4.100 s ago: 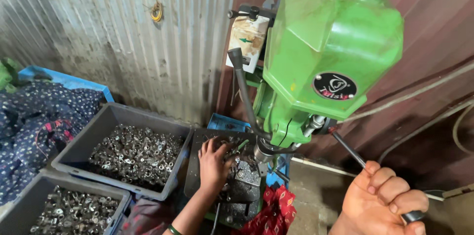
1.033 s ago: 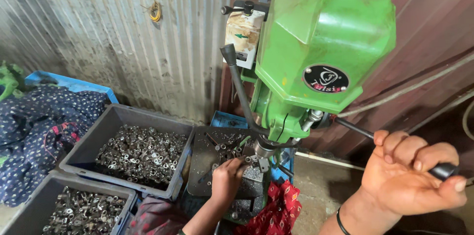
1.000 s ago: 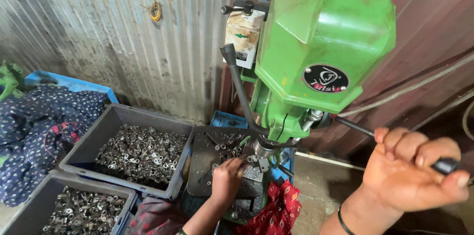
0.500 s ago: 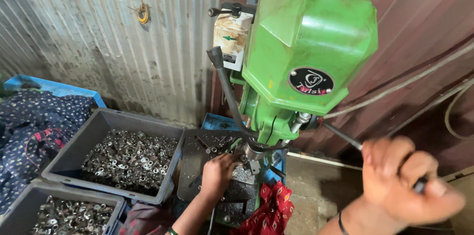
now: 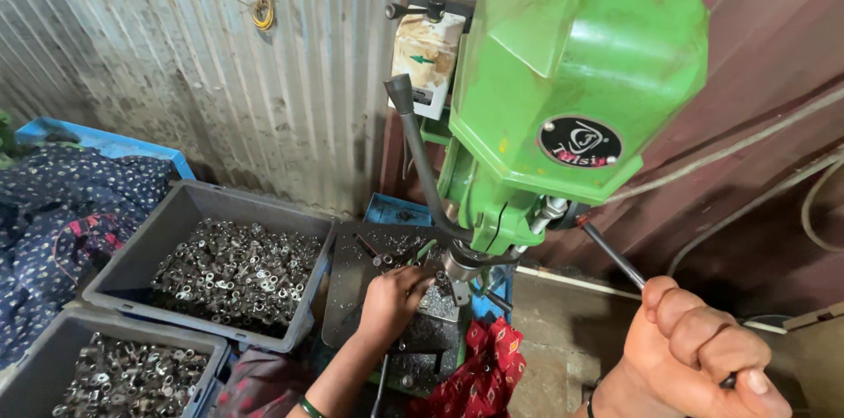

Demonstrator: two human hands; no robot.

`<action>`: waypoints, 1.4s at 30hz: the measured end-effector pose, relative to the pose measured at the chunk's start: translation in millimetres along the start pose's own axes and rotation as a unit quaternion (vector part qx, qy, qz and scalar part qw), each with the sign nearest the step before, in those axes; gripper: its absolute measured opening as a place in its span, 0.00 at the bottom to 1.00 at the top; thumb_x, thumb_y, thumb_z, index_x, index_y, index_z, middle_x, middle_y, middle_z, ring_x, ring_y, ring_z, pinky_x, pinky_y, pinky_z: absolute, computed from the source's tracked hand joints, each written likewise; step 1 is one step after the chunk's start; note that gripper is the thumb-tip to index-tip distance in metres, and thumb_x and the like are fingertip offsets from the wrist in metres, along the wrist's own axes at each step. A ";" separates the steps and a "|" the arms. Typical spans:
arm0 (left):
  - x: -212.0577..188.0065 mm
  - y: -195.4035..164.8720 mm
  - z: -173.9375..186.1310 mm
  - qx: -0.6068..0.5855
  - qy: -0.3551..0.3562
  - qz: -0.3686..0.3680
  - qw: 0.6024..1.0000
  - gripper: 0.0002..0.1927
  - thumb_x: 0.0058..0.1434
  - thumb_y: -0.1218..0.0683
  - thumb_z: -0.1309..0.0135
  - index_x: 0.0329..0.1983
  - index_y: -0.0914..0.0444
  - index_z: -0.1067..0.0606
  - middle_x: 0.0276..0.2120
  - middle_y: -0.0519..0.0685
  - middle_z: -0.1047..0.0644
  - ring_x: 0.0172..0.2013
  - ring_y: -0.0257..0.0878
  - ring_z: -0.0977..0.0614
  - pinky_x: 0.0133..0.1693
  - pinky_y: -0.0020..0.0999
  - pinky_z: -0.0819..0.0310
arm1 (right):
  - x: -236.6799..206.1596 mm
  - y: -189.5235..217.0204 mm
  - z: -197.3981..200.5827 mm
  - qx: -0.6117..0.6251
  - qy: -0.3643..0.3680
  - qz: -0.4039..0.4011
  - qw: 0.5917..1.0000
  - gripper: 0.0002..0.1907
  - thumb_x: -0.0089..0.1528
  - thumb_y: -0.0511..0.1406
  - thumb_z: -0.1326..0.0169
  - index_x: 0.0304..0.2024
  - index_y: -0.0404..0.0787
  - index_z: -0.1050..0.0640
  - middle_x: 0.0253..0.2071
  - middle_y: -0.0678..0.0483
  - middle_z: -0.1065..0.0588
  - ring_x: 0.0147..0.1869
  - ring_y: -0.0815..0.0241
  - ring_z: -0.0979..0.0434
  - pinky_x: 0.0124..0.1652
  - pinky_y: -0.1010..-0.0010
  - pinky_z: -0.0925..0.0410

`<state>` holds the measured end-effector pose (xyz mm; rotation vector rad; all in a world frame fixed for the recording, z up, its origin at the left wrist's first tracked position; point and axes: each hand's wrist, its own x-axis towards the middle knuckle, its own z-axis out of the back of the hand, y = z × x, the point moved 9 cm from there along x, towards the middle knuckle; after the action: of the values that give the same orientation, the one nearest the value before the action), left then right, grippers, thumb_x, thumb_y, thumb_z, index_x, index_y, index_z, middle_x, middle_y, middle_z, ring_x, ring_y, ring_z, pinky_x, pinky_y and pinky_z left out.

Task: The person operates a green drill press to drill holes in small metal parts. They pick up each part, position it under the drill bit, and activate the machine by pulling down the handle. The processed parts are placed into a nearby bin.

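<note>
A green drill press (image 5: 571, 93) stands in front of me. My right hand (image 5: 694, 356) is closed around its black feed lever (image 5: 615, 258) at the lower right. My left hand (image 5: 391, 299) rests on the machine's work table (image 5: 422, 339) just under the spindle (image 5: 457, 264), fingers around a small metal part; the part itself is mostly hidden. A second black lever (image 5: 418, 150) sticks up on the left of the head.
A grey bin (image 5: 132, 268) full of small metal rings sits to the left, another grey bin (image 5: 53, 365) of similar parts at the lower left. Patterned dark cloth (image 5: 61, 207) lies far left. A red cloth (image 5: 479, 370) hangs below the table. Corrugated metal wall behind.
My right hand has swung the feed lever lower and nearer to me. My left hand stays at the work table under the spindle.
</note>
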<state>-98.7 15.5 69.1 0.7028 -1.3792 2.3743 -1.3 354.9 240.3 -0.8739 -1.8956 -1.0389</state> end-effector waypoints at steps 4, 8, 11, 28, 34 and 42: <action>0.4 -3.0 -3.0 0.034 0.002 0.051 0.998 0.10 0.62 0.53 0.45 0.42 0.61 0.20 0.32 0.56 0.19 0.35 0.56 0.17 0.37 0.49 0.24 | 42.0 3.2 -37.6 -0.024 -0.022 0.050 0.998 0.25 0.64 0.55 0.60 0.23 0.49 0.48 0.12 0.62 0.52 0.18 0.65 0.60 0.26 0.71 0.51; 5.7 0.9 -15.3 0.125 0.043 0.139 0.981 0.10 0.65 0.51 0.47 0.41 0.61 0.21 0.28 0.59 0.20 0.32 0.59 0.18 0.35 0.53 0.26 | 97.1 -27.1 -43.3 0.399 -0.287 -0.048 0.869 0.30 0.73 0.54 0.68 0.21 0.45 0.49 0.13 0.58 0.55 0.17 0.62 0.63 0.20 0.64 0.58; 2.5 12.5 -11.0 0.056 0.044 0.216 0.974 0.11 0.66 0.49 0.46 0.41 0.58 0.19 0.28 0.58 0.19 0.31 0.58 0.18 0.35 0.52 0.26 | 147.1 -43.2 -69.5 0.423 -0.221 -0.153 0.865 0.30 0.74 0.52 0.66 0.22 0.44 0.47 0.14 0.59 0.53 0.15 0.63 0.60 0.17 0.66 0.57; -13.0 -1.9 3.4 0.048 -0.057 0.063 0.995 0.10 0.55 0.53 0.38 0.40 0.56 0.15 0.41 0.48 0.18 0.44 0.51 0.19 0.46 0.44 0.26 | 112.0 -23.1 -26.5 0.197 -0.137 -0.108 0.965 0.28 0.73 0.53 0.67 0.24 0.45 0.46 0.15 0.58 0.53 0.19 0.64 0.60 0.24 0.67 0.55; 1.0 0.2 11.9 0.108 -0.071 0.056 0.990 0.14 0.48 0.48 0.34 0.37 0.56 0.16 0.52 0.46 0.22 0.56 0.51 0.27 0.54 0.51 0.35 | 32.9 -3.4 6.1 -0.040 -0.033 -0.005 0.999 0.25 0.67 0.54 0.62 0.22 0.49 0.47 0.13 0.61 0.51 0.22 0.63 0.58 0.27 0.70 0.50; 2.8 8.7 24.0 0.120 -0.088 0.045 0.988 0.20 0.46 0.48 0.32 0.44 0.56 0.18 0.58 0.50 0.26 0.60 0.56 0.31 0.58 0.53 0.39 | -13.4 -10.7 28.1 -0.028 -0.051 0.036 0.998 0.20 0.65 0.49 0.64 0.22 0.51 0.46 0.15 0.60 0.52 0.25 0.63 0.56 0.32 0.64 0.46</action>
<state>-99.0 -9.5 74.4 0.9541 -1.2252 2.6325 -12.8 372.6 215.0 -1.0372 -1.9115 -1.0267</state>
